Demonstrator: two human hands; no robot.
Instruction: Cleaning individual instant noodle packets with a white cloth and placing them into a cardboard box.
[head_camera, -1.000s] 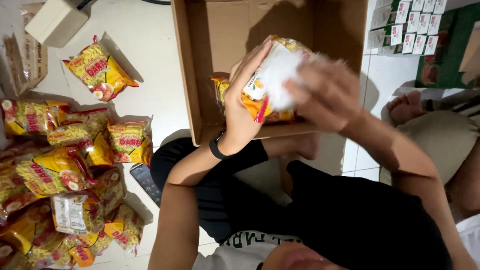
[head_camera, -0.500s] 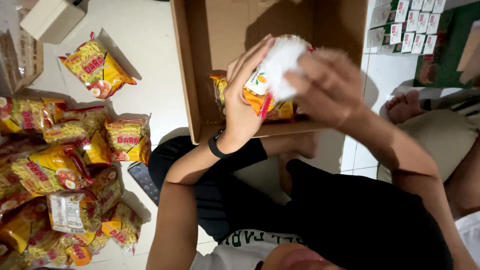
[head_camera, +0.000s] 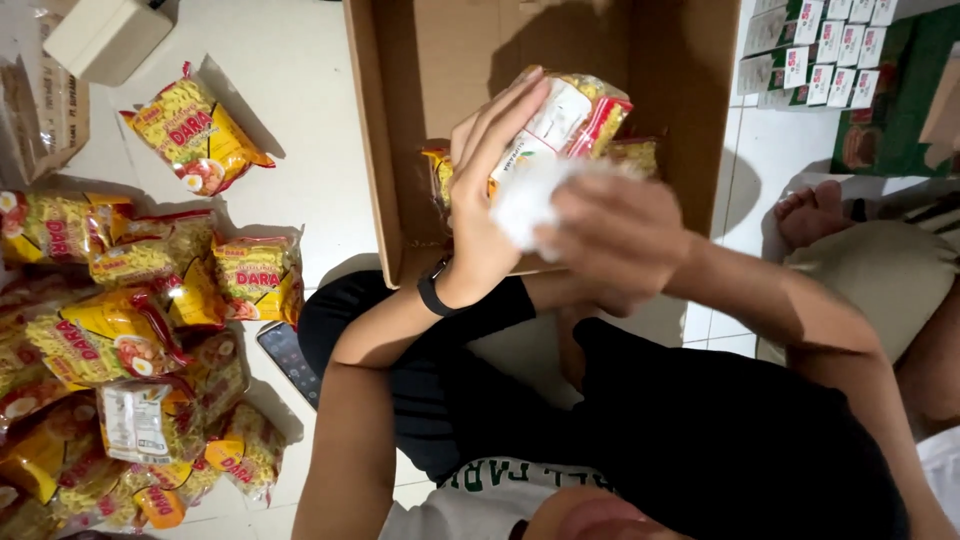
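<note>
Gripping a noodle packet (head_camera: 565, 115) over the cardboard box (head_camera: 372, 150), the left hand (head_camera: 490, 195) is curling around it while the right hand (head_camera: 615, 240), blurred, is pressing a white cloth (head_camera: 525, 195) against it.

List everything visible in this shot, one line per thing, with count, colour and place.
Noodle packets: a heap, yellow and red, floor at left.
Single noodle packet: one, yellow, floor upper left, apart from the heap.
Held packet: one, yellow, red and white, above the box.
White cloth: one, against the held packet.
Cardboard box: one, brown, open, packets inside.
Phone: one, dark, floor by the knee.
Small cartons: rows, white, upper right.
Another person's foot: right edge.
Left hand: holds the packet.
Right hand: blurred, holds the cloth.
</note>
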